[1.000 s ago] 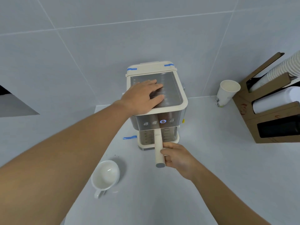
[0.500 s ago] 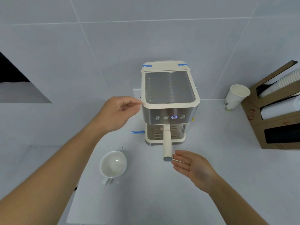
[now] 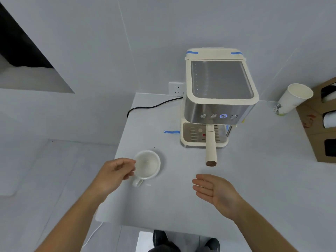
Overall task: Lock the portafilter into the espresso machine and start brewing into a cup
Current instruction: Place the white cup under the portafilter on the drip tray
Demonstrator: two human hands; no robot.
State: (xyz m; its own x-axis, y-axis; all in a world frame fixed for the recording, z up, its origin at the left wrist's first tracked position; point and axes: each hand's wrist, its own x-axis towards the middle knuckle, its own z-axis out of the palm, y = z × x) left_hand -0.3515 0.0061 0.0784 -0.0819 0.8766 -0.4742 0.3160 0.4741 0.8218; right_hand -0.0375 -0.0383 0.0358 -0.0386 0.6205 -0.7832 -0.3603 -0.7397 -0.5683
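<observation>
A cream and steel espresso machine (image 3: 218,99) stands at the back of the white counter, one of its front buttons lit blue. The portafilter (image 3: 211,144) sits in the machine, its cream handle pointing straight toward me. A white ceramic cup (image 3: 148,165) rests upright on the counter to the left of the machine, handle toward me. My left hand (image 3: 115,172) is at the cup's left rim, fingers curled and touching or nearly touching it. My right hand (image 3: 216,191) hovers open, palm up, below the handle's end and apart from it.
A paper cup (image 3: 292,99) stands right of the machine beside a cardboard cup dispenser (image 3: 321,128). A black power cord (image 3: 154,106) runs from a wall socket (image 3: 176,89) across the counter. Blue tape (image 3: 171,132) lies left of the machine base. The counter's front edge is near my feet.
My left hand left the machine's top and dropped down to the cup. My right hand let go of the portafilter handle and drew back, open. The view shifted left.
</observation>
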